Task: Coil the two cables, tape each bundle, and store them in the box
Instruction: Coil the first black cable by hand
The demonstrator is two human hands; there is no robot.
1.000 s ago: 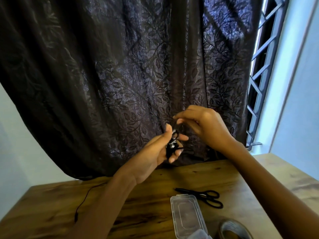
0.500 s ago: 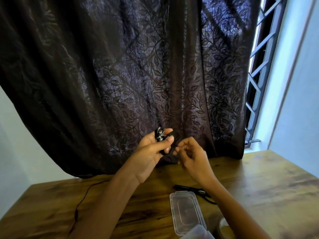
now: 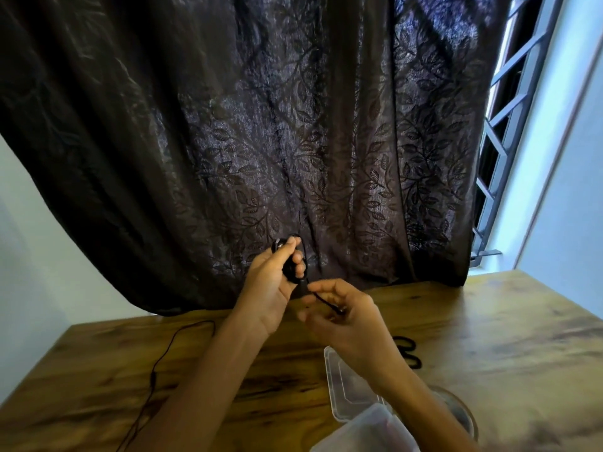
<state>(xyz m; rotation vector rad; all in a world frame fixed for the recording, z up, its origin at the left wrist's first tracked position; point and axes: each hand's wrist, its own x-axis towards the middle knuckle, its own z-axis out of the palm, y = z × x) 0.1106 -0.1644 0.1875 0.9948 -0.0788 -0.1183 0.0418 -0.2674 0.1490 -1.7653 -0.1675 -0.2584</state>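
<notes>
1. First cable (image 3: 291,265): mostly coiled. The small black bundle sits in the left hand (image 3: 269,285), held up above the table (image 3: 505,337) in front of the curtain (image 3: 293,141).
2. Left-hand fingers are curled round the coil, thumb on top, pinning the loops.
3. The right hand (image 3: 347,321) pinches the short loose tail (image 3: 326,301) just below the coil. Fingers are narrow and closed on the cord. It looks like the last turn or two are being wound, so coiling of this one is nearly done, not finished.
4. No tape visible on the bundle. The tape roll (image 3: 461,407) lies on the table behind the right forearm, untouched. The scissors (image 3: 409,353) are beside it, partly hidden by the wrist.
5. Second cable (image 3: 154,373): uncoiled, trailing loose across the left side of the table, well apart from both hands.
6. The clear plastic box (image 3: 368,432) is at the near edge, with what looks like its lid (image 3: 342,383) flat just beyond. I see no cable in either.
7. Left to do: finish and tape coil one, coil and tape cable two, box both. My estimate: roughly a quarter through.
</notes>
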